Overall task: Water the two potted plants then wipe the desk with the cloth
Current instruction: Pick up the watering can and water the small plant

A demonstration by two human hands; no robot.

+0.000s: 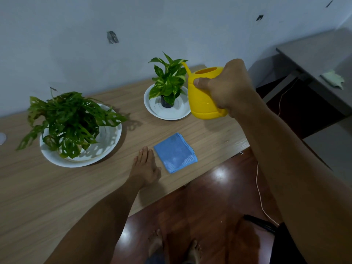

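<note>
Yellow watering can (pixel 204 96) gripped by right hand (pixel 228 86) beside small plant (pixel 169 79) | left hand (pixel 145 166) flat, fingers spread, on surface (pixel 57 187) | blue cloth (pixel 175 152) folded just beside it

Yellow watering can (pixel 204 96) in right hand (pixel 228 86)

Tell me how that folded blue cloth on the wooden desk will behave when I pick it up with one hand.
The folded blue cloth is probably soft and floppy: its stacked layers show at the edges, so pinching one corner would likely let it unfold and hang. It looks thin, so likely light. Lying flat on the wooden desk beside the left hand, it should slide easily if pushed.
</note>
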